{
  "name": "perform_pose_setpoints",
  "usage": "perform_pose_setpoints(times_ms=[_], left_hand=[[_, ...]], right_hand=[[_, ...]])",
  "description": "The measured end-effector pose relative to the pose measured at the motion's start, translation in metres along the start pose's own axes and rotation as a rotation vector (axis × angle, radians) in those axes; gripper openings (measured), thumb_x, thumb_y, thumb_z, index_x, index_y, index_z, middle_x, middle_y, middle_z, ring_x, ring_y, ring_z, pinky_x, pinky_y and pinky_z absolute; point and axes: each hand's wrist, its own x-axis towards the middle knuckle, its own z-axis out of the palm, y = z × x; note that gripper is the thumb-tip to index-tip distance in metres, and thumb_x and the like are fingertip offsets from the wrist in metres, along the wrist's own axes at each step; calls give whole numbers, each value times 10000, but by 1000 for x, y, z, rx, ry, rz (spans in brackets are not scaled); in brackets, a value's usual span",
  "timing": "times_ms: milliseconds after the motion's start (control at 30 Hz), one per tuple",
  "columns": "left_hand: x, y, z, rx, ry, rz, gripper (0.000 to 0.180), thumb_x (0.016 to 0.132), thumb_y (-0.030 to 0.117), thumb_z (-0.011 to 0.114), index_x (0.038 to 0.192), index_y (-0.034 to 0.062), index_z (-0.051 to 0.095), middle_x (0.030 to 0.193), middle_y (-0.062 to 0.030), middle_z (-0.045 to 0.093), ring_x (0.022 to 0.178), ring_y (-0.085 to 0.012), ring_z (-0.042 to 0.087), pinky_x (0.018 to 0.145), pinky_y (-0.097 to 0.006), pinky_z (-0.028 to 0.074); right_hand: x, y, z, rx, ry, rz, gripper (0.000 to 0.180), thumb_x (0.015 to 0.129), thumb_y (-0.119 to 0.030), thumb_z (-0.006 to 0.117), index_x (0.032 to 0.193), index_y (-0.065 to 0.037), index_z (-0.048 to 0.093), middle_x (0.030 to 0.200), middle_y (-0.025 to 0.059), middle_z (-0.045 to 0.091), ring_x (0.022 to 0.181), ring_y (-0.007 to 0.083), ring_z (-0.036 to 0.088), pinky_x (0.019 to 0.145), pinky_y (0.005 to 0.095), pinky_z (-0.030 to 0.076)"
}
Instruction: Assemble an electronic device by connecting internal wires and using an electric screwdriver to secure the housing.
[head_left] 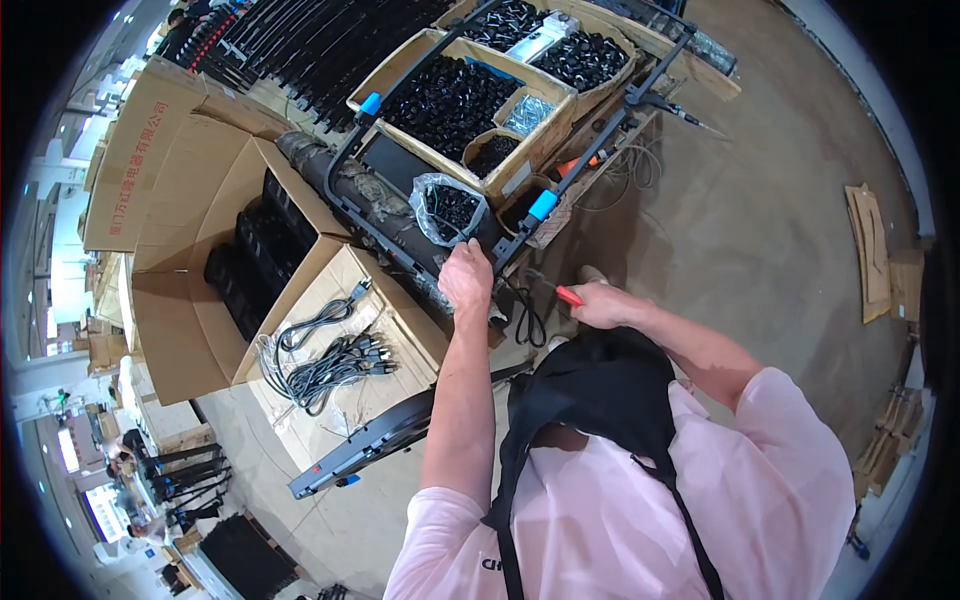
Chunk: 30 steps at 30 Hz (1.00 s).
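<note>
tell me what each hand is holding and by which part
The left hand grips the black metal frame at its near corner. The right hand holds a red-handled tool by the handle; its tip is hidden.

A concrete floor (770,220) bears open cardboard boxes (190,230) and flat cardboard scraps (870,245).

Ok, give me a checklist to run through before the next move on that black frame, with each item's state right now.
1. Left hand grips the black frame: ok.
2. Right hand holds the red-handled tool: ok.
3. Tool tip seated on a fastener: cannot tell, tip hidden.
4. Black cable hanging below the frame clear of the tool: cannot tell.
5. Bag of black parts within the left hand's reach: ok.
</note>
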Motion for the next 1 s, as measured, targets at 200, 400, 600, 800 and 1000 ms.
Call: perform_pose_setpoints(times_ms=[200, 400, 600, 800, 1000], left_hand=[[-1, 1, -5, -96, -47, 77, 462, 1057, 297, 569, 1498, 160, 568, 1407, -164, 643, 1191, -397, 666, 939, -503, 555], [9, 5, -6, 41, -146, -4, 447, 1048, 391, 559, 1443, 193, 631, 1215, -175, 731, 1090, -379, 715, 927, -491, 572], [27, 5, -23, -198, -28, 0, 399, 1052, 345, 590, 1354, 98, 676, 1184, -208, 735, 1068, -405, 716, 924, -479, 569], [101, -17, -88, -345, 326, -151, 273, 1051, 221, 624, 1238, 58, 740, 1157, -197, 758, 1064, -365, 735, 932, -419, 570], [166, -101, -148, -174, 600, -296, 260, 1048, 220, 614, 1157, 44, 771, 1090, -176, 773, 1016, -335, 739, 906, -417, 566]], right_hand=[[78, -4, -14, -54, 40, 105, 464, 914, -349, 646, 1233, -12, 646, 1223, 244, 710, 1172, 425, 665, 989, 515, 524], [199, 5, 23, -399, -81, -66, 612, 917, -310, 658, 1439, -22, 521, 1313, 254, 683, 1261, 411, 643, 1049, 516, 518], [264, 31, 55, -734, 181, -474, 757, 992, -260, 499, 1668, -20, 257, 1529, 263, 553, 1176, 380, 707, 1036, 516, 535], [253, -3, 24, -634, -188, -204, 729, 1016, -313, 481, 1630, 27, 286, 1235, 224, 741, 994, 320, 761, 904, 465, 582], [216, 32, 1, -610, 148, -662, 626, 1009, -374, 565, 1507, -3, 485, 1137, 229, 758, 984, 345, 755, 881, 492, 584]])
